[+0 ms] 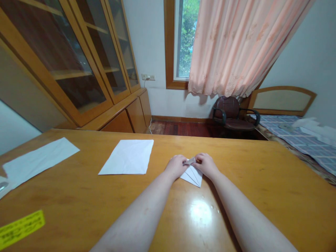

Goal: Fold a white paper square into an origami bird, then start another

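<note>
A small folded white paper lies on the wooden table a little right of centre, its pointed end toward me. My left hand is closed on its left upper edge. My right hand is closed on its right upper edge. Both pinch the fold at the top, where the fingertips almost meet. Most of the paper's far part is hidden under the hands.
A square white sheet lies left of my hands. A longer white sheet lies at the far left, with a yellow label near the front left edge. Beyond the table stand glass-door cabinets, a dark office chair and a bed.
</note>
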Motion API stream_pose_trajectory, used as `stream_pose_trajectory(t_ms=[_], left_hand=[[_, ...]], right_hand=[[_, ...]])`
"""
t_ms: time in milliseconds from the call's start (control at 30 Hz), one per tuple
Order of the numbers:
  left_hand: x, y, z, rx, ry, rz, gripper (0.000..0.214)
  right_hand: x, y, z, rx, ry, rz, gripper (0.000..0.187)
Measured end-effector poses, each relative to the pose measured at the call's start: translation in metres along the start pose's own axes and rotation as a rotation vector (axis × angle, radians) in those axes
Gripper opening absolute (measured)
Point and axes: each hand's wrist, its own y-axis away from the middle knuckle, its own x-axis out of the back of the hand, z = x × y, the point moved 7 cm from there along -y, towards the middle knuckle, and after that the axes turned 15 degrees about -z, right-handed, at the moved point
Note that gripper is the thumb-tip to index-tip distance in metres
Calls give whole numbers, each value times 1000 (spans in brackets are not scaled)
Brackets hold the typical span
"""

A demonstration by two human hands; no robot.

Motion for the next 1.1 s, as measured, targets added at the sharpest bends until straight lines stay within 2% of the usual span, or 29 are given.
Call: stream_pose_trajectory(t_ms=[433,667,833,967,1100], left_hand=[[4,4,7,2,-36,-26,31],[1,2,2,27,-34,-22,38],[1,1,-3,79,-83,-1,27],[1,2,-8,138,-86,-10,25],[2,2,-8,135,-81,-11,24]], right_hand=[[-2,1,-10,94,-38,-47,17],[-4,0,-9,80,-30,-64,15],[-3,0,-9,44,-15,-75,13],[-3,0,-7,22,-4,-91,24],[-6,-1,-7,21,13,-128,37]])
